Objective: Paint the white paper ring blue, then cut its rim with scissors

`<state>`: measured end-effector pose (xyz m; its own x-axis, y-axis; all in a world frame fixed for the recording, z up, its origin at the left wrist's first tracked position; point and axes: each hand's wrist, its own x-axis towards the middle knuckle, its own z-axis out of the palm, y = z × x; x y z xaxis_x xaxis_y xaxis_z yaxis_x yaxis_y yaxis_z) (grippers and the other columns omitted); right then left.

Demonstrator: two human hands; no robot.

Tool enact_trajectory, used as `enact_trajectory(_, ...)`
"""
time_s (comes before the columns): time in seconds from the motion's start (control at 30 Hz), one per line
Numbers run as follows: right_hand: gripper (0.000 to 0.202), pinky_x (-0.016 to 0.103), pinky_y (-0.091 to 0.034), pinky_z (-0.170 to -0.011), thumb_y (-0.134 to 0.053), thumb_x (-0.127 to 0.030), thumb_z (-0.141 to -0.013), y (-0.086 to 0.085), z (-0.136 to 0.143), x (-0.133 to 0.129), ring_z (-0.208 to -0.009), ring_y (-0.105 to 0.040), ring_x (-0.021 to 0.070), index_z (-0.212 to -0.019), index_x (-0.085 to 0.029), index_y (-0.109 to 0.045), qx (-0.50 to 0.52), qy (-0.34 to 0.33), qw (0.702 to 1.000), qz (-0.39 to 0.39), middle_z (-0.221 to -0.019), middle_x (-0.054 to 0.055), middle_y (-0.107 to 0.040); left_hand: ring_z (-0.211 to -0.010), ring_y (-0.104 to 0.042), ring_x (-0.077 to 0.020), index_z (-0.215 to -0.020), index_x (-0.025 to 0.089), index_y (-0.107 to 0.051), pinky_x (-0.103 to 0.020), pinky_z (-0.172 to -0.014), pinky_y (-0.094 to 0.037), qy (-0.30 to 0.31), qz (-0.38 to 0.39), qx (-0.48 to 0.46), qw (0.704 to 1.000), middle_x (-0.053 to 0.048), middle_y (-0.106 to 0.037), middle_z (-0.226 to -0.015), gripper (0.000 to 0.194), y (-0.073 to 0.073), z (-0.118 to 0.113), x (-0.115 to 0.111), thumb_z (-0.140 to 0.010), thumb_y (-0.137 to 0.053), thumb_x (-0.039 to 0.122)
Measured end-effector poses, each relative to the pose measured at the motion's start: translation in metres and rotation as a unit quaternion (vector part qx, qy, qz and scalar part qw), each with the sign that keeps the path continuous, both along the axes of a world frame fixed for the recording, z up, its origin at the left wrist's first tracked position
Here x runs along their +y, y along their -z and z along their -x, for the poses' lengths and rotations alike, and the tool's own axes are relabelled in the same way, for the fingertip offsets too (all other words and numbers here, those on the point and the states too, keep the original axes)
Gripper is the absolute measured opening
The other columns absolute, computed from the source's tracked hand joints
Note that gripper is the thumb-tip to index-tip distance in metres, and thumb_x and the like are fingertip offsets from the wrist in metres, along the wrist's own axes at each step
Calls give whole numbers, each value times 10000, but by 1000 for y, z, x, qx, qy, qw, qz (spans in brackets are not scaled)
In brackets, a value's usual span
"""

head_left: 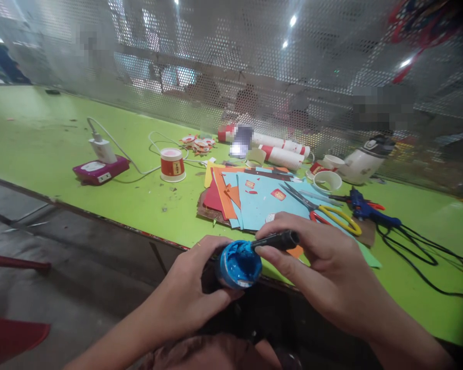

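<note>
My left hand (pixel 189 277) is wrapped round a small jar of blue paint (pixel 239 264), tilted so its open mouth faces me. Blue paint coats the inside wall and rim. Between the thumb and fingers of my right hand (pixel 327 262) is a black marker pen (pixel 278 240). The pen's far end meets the blue paint at the jar's upper right rim; its tip is hidden in the paint. Both hands are in front of the table's near edge. Just beyond them lie light blue paper sheets (pixel 260 205) and scissors with red and yellow handles (pixel 320 208).
On the green table (pixel 139 205) are a purple power socket (pixel 100 172) with a plugged charger, a red and white paper cup (pixel 172 165), white tubes (pixel 281 156), a blue glue gun (pixel 372 210) with black cable, and a white kettle-like jug (pixel 364 162). A perforated metal screen (pixel 216 61) stands behind.
</note>
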<state>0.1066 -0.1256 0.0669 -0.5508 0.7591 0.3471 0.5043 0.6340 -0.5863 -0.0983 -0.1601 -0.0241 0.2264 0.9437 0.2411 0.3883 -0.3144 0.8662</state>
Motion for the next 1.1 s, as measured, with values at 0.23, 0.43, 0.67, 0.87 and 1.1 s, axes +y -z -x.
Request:
enact_trajectory(0.23,60,285,-423,-701,-576,-258,-966,-7,-5,-7,-797,-584,152,-964,-236,-632,-94,-19,995,-30,-888,-10,-667,-972,-684,-202,-1211,262,-570,-311,-853,-539,-1,8,-5,1000,-9,-720,-1115,468,-3,-1,1,-773,-731,224)
enact_trajectory(0.43,178,303,-398,-652,-552,-324,-972,-14,1,-8,-718,-557,158,-871,-213,-650,-105,-15,994,34,-814,-5,-660,-986,-682,-213,-1212,252,-569,-321,-854,-539,4,23,-16,1000,-17,-717,-1116,479,0,0,-2,-767,-743,226)
enact_trajectory(0.67,272,249,-411,-558,-558,-359,-957,-8,14,1,-629,-555,126,-788,-184,-679,-24,-6,989,145,-689,-18,-660,-988,-678,-204,-1210,266,-573,-313,-861,-528,11,29,-38,999,-4,-713,-1122,483,2,1,-2,-763,-741,190)
enact_trajectory(0.87,213,225,-456,-613,-611,-300,-938,5,18,4,-660,-588,119,-775,-174,-664,54,15,995,84,-716,-15,-675,-1018,-667,-194,-1233,271,-569,-290,-896,-510,20,29,-44,998,7,-705,-1151,508,2,3,-3,-768,-750,180)
enact_trajectory(1.1,81,249,-414,-633,-632,-212,-924,5,9,-6,-674,-579,117,-857,-177,-662,-12,20,997,-69,-759,-16,-671,-1011,-661,-204,-1231,264,-572,-290,-879,-503,20,42,-43,998,0,-708,-1141,481,1,6,-2,-788,-754,229)
